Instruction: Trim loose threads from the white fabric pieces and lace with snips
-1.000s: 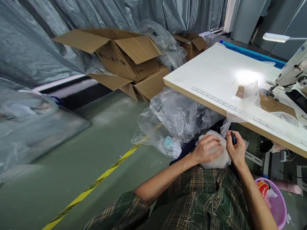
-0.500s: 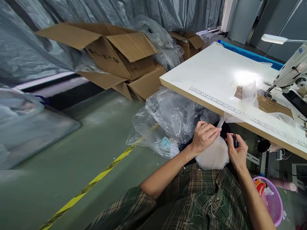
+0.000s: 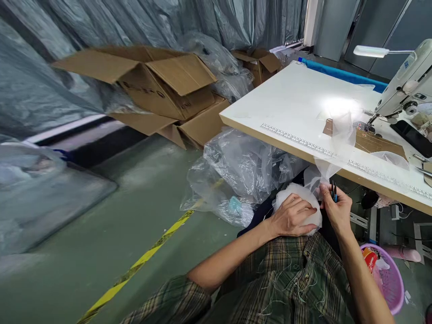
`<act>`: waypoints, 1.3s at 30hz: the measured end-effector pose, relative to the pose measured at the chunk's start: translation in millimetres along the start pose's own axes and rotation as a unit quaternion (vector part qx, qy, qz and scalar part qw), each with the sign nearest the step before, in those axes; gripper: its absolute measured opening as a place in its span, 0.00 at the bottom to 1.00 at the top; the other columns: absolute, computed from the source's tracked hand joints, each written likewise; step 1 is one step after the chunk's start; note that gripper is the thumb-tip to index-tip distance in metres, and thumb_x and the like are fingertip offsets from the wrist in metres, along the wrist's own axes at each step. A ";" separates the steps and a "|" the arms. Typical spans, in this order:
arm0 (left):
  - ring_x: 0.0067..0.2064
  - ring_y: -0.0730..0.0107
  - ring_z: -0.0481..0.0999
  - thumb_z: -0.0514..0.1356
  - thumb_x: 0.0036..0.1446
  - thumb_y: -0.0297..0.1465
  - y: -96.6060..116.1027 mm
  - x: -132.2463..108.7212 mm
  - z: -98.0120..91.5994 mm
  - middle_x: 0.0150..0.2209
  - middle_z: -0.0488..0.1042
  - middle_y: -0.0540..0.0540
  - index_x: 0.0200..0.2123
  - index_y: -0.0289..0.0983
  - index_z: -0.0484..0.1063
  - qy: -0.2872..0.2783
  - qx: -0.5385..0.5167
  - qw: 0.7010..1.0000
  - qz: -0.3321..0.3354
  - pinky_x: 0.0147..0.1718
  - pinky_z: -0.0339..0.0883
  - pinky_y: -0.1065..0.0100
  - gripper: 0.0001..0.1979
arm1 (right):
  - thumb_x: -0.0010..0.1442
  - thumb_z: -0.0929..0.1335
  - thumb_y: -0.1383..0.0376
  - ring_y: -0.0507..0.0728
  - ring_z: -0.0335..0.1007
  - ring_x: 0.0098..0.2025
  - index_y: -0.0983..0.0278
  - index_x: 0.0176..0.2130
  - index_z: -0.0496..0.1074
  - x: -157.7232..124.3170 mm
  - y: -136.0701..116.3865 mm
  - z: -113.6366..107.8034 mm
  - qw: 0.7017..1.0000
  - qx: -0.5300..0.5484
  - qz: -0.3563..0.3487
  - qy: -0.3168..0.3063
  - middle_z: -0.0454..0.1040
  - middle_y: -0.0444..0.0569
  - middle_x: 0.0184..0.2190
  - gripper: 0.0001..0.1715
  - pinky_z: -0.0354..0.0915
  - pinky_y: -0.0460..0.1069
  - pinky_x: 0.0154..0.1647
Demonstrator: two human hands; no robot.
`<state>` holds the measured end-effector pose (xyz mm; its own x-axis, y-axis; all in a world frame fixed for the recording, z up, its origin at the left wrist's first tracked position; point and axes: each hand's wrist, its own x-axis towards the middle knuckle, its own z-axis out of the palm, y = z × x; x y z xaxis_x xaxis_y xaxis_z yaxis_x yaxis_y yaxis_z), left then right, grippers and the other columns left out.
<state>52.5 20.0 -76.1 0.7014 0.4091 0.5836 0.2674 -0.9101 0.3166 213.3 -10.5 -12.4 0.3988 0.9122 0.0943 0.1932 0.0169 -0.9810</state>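
Note:
A round bundle of sheer white fabric [image 3: 296,191] sits on my lap, just below the table's edge. Over its near side lies my left hand [image 3: 294,216], fingers curled together and gripping it. My right hand [image 3: 336,207] keeps small dark-and-blue thread snips [image 3: 334,192] tucked in the fingers, points up. Its thumb and fingertip also pinch the sheer fabric strip [image 3: 328,169], which hangs down over the table edge beside the bundle. Where exactly the strip joins the bundle is hard to make out.
The white sewing table [image 3: 286,96] with a printed ruler carries a sewing machine [image 3: 401,90], brown board [image 3: 378,143] and dark phone [image 3: 413,137]. Clear plastic bags [image 3: 236,166] lie on the floor at left. Behind are open cardboard boxes [image 3: 162,92]. A pink basket [image 3: 388,288] stands right.
My left hand has let go of the raised strip and moved down onto the bundle. My right hand has come left slightly and now pinches the strip. The view has shifted a little.

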 end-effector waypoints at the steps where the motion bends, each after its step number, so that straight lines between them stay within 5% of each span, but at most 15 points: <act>1: 0.41 0.59 0.76 0.60 0.61 0.45 0.0 -2.5 4.3 0.40 0.79 0.39 0.47 0.35 0.76 -0.025 0.000 1.000 -0.001 0.43 0.64 0.57 0.21 | 0.53 0.72 0.47 0.49 0.58 0.17 0.65 0.32 0.77 0.3 0.4 -1.1 1.000 0.015 0.003 0.002 0.68 0.40 0.16 0.23 0.59 0.46 0.19; 4: 0.46 0.55 0.75 0.62 0.59 0.46 -1.1 -7.0 10.1 0.45 0.78 0.38 0.48 0.35 0.75 -0.084 -0.042 0.995 -0.033 0.46 0.67 0.56 0.22 | 0.52 0.73 0.47 0.47 0.58 0.15 0.65 0.36 0.77 -3.2 -4.2 -1.7 0.998 0.054 0.011 -0.009 0.74 0.43 0.21 0.24 0.59 0.45 0.17; 6: 0.47 0.57 0.76 0.63 0.59 0.40 -4.1 -7.2 8.4 0.47 0.77 0.39 0.46 0.37 0.76 -0.067 -0.123 0.987 -0.084 0.47 0.69 0.57 0.16 | 0.53 0.73 0.47 0.47 0.58 0.15 0.65 0.36 0.77 -7.6 -9.5 -1.3 0.997 0.064 0.008 -0.031 0.77 0.45 0.23 0.24 0.59 0.45 0.16; 11: 0.38 0.66 0.76 0.56 0.55 0.26 -26.8 -5.0 -4.7 0.33 0.76 0.45 0.29 0.37 0.72 0.170 -0.268 0.903 -0.290 0.40 0.71 0.65 0.05 | 0.55 0.71 0.48 0.48 0.59 0.17 0.64 0.33 0.76 -10.3 -14.9 0.5 0.999 0.026 0.001 -0.027 0.75 0.44 0.21 0.22 0.58 0.45 0.18; 14: 0.34 0.69 0.74 0.55 0.51 0.26 -45.9 -5.5 -10.2 0.31 0.72 0.47 0.29 0.37 0.67 0.261 -0.252 0.870 -0.335 0.36 0.69 0.67 0.02 | 0.54 0.70 0.48 0.50 0.63 0.20 0.64 0.27 0.72 -5.5 -11.0 2.0 0.999 -0.023 -0.009 0.033 0.72 0.43 0.18 0.22 0.61 0.46 0.23; 17: 0.44 0.63 0.73 0.59 0.47 0.28 -57.4 -1.9 -9.8 0.42 0.72 0.43 0.40 0.37 0.67 0.292 -0.203 0.877 -0.323 0.44 0.69 0.62 0.14 | 0.54 0.69 0.49 0.52 0.65 0.22 0.64 0.27 0.72 -3.8 -5.4 1.9 0.997 -0.050 -0.011 0.051 0.71 0.42 0.17 0.20 0.64 0.47 0.26; 21: 0.57 0.50 0.67 0.68 0.44 0.35 -57.8 17.3 2.1 0.55 0.66 0.35 0.56 0.35 0.61 0.226 -0.065 0.933 -0.271 0.54 0.63 0.51 0.36 | 0.55 0.69 0.49 0.53 0.69 0.24 0.64 0.28 0.74 -6.4 3.1 0.6 0.996 -0.066 -0.019 0.051 0.74 0.45 0.21 0.21 0.66 0.48 0.28; 23: 0.58 0.48 0.67 0.69 0.47 0.36 -55.9 29.3 9.7 0.55 0.67 0.34 0.55 0.35 0.64 0.194 -0.004 0.941 -0.278 0.54 0.63 0.50 0.33 | 0.55 0.70 0.47 0.54 0.71 0.25 0.65 0.36 0.77 -5.1 8.5 1.1 0.996 -0.061 -0.008 0.064 0.77 0.48 0.26 0.24 0.67 0.49 0.27; 28: 0.47 0.59 0.76 0.60 0.60 0.29 -48.9 44.0 13.4 0.43 0.76 0.43 0.34 0.38 0.72 0.200 0.079 0.946 -0.243 0.50 0.62 0.54 0.02 | 0.53 0.72 0.44 0.57 0.76 0.29 0.68 0.55 0.72 13.6 26.5 10.8 0.996 -0.053 -0.004 0.072 0.80 0.56 0.42 0.40 0.72 0.51 0.30; 31: 0.42 0.64 0.78 0.59 0.60 0.29 -40.6 39.3 4.1 0.38 0.77 0.46 0.31 0.38 0.72 0.223 0.088 0.953 -0.183 0.51 0.62 0.55 0.05 | 0.52 0.72 0.44 0.56 0.75 0.31 0.68 0.54 0.74 26.6 39.0 21.0 0.996 -0.049 -0.030 0.061 0.79 0.58 0.44 0.40 0.72 0.50 0.29; 34: 0.42 0.64 0.78 0.59 0.59 0.29 -34.0 31.1 -9.0 0.38 0.78 0.45 0.31 0.38 0.72 0.236 0.075 0.956 -0.158 0.50 0.64 0.56 0.04 | 0.52 0.71 0.45 0.53 0.68 0.24 0.68 0.49 0.76 31.6 46.6 29.4 0.999 -0.024 -0.017 0.036 0.79 0.53 0.36 0.35 0.67 0.49 0.22; 39: 0.50 0.58 0.75 0.60 0.59 0.35 -34.3 30.8 -34.8 0.47 0.76 0.39 0.46 0.36 0.73 0.213 -0.031 0.963 -0.160 0.50 0.67 0.55 0.14 | 0.55 0.70 0.51 0.50 0.60 0.23 0.64 0.28 0.74 13.2 30.3 31.8 0.997 -0.014 -0.071 0.029 0.70 0.43 0.22 0.19 0.62 0.46 0.24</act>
<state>41.9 66.2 -43.0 0.2518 0.6706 0.6978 0.3759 -0.7322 0.5680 195.9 15.1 -46.3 0.4172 0.8758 0.2427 0.2768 0.1320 -0.9518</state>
